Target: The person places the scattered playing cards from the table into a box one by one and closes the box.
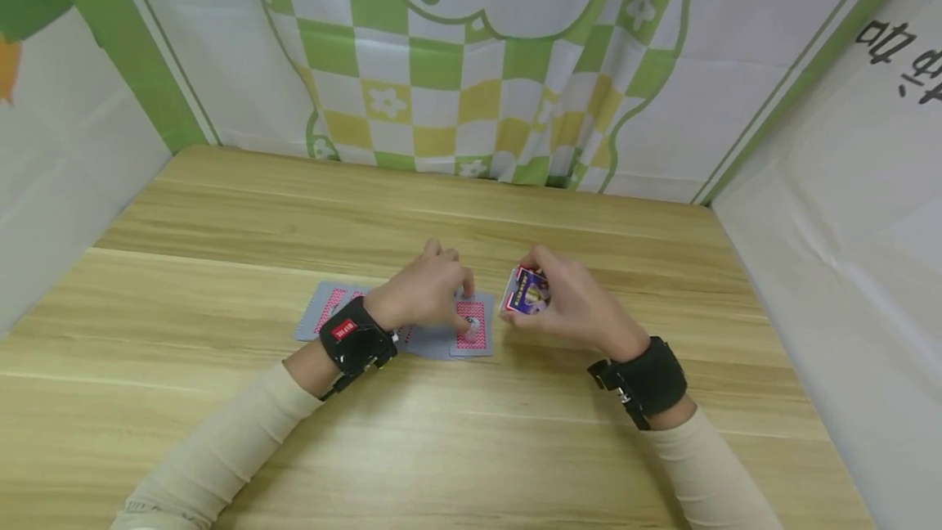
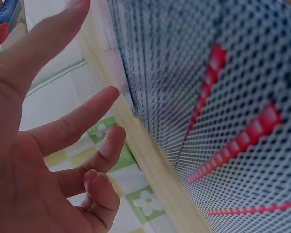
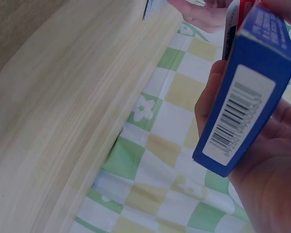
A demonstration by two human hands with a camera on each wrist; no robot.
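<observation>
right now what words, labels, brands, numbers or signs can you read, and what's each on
nothing reads surely:
barcode digits on the box: too blurred to quote
lettering on the box's face: too small
red label on the left wristband: too small
black characters on the right wall: partly cut off, unclear
</observation>
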